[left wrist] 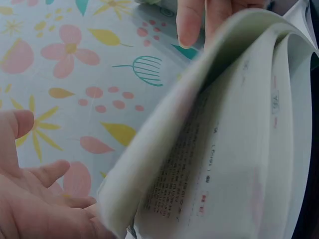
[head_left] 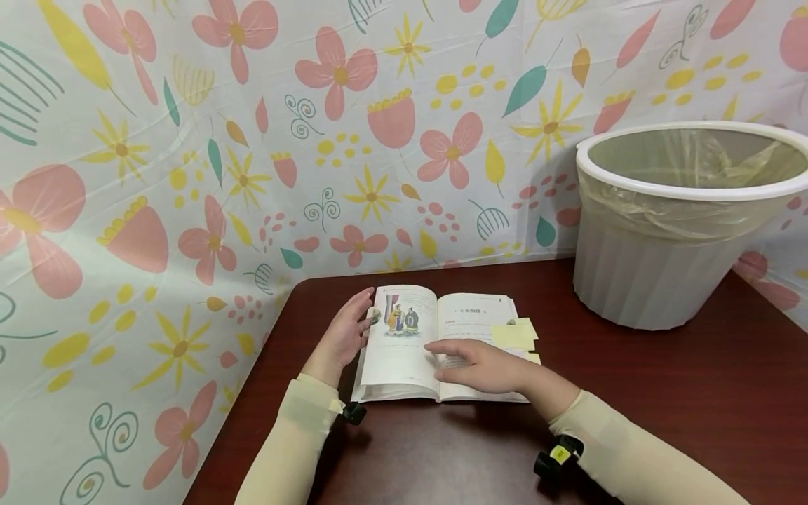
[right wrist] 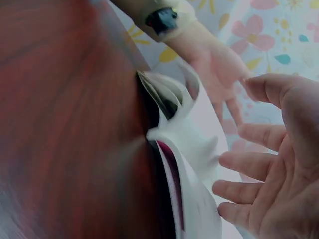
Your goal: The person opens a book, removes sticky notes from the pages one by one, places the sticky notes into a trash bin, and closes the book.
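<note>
An open book (head_left: 402,361) lies on the table, a colour drawing of robed figures on its left page and printed text on the right. My left hand (head_left: 341,330) stands along the book's left edge, fingers relaxed. Over the inner part of the right page hovers my right hand (head_left: 482,365), its fingers stretched toward the spine. In the left wrist view, several pages of the book (left wrist: 234,149) arch up beside the spread left hand (left wrist: 45,194). From the right wrist, the fingertips of my right hand (right wrist: 279,164) are close over the pages.
Yellow sticky notes (head_left: 514,335) stick out from the right page. A white bin (head_left: 644,266) with a clear plastic liner stands at the back right of the dark red wooden table (head_left: 429,456). Flower-patterned cloth (head_left: 252,175) hangs behind and to the left.
</note>
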Tool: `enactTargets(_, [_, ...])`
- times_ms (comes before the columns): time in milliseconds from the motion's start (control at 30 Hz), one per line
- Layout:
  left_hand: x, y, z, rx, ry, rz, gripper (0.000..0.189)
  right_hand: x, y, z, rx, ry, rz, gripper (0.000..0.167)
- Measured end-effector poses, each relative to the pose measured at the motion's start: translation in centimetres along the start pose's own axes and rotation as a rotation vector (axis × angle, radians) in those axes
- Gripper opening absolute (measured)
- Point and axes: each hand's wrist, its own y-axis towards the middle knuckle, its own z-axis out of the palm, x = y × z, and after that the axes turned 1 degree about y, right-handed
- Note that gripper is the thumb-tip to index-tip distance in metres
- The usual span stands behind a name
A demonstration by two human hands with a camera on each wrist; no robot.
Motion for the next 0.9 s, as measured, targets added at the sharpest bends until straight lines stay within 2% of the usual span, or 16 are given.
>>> enactTargets(367, [0.3, -0.3, 0.8, 0.083, 0.295, 0.061, 0.051, -1.6, -0.3, -3.9, 0.037, 0.036, -0.005, 0.060])
enactTargets(533, [0.8, -0.2, 0.8, 0.045, 0.430, 0.100, 0.052, -2.5, -0.7, -5.3, 0.021, -0.034, 0.046, 0.059])
enactTargets(700, [1.2, -0.3, 0.6, 0.012, 0.553, 0.099, 0.052, -3.7, -1.2, -6.4, -0.021, -0.134, 0.114, 0.060])
enactTargets(800, [1.5, -0.4, 0.6, 0.019, 0.645, 0.112, 0.047, -4.3, -1.4, -7.1, -0.037, -0.170, 0.128, 0.061])
enactTargets(900, [1.7, -0.5, 1.0, 0.046, 0.754, 0.153, 0.041, -4.9, -1.7, -7.7, -0.058, -0.192, 0.148, 0.063])
